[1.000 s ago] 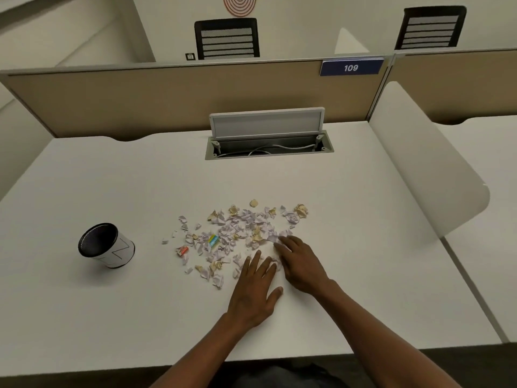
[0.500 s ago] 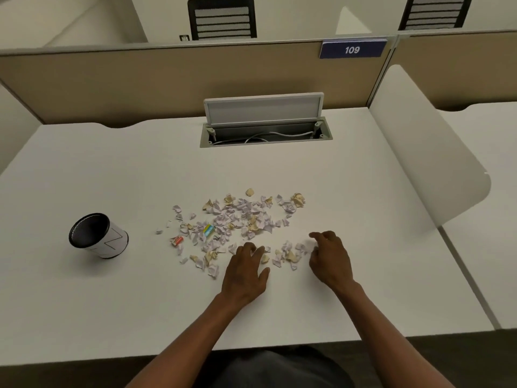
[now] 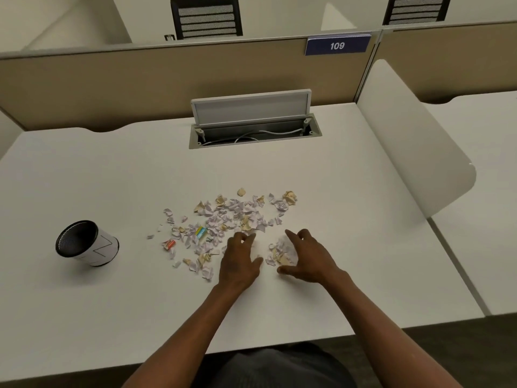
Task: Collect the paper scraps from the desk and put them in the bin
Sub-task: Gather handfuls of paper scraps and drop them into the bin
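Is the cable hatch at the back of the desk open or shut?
Open: the cable hatch lid stands raised, showing a white cable in the recess.

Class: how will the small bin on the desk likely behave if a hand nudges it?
The bin looks small and empty, so probably light and easily shoved. It already sits tilted, so it may tip. Being round, it could then roll.

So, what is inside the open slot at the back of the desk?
Inside the slot a white cable lies loosely along the grey bottom. The raised lid stands behind it. Where the cable ends go is hidden by the slot's rim.
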Available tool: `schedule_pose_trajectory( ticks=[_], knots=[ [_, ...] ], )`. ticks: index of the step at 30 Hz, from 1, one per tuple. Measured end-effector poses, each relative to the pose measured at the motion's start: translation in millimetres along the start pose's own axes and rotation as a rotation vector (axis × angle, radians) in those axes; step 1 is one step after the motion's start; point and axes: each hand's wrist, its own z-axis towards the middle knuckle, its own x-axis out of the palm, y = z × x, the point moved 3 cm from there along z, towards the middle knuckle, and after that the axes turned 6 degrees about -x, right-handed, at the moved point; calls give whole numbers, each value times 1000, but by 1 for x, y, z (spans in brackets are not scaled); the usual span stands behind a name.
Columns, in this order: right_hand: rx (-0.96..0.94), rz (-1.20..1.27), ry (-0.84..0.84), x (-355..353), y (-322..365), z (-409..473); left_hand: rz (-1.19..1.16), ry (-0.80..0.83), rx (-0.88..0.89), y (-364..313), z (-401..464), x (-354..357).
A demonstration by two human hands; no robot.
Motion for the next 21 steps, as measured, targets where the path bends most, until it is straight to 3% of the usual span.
schedule_pose_trajectory(
  ticks=[7, 13, 16, 21],
  knots=[
    [-77, -36, 47, 9, 21, 15, -41, 11, -172, 29, -10, -12],
    [-119, 122, -34, 8, 18, 17, -82, -18, -222, 52, -21, -14],
    [-94, 136, -118, 7, 14, 16, -131, 30, -194, 47, -24, -8],
    [-141, 173, -52, 10, 24, 23, -249, 54, -105, 28, -19, 0]
  ],
)
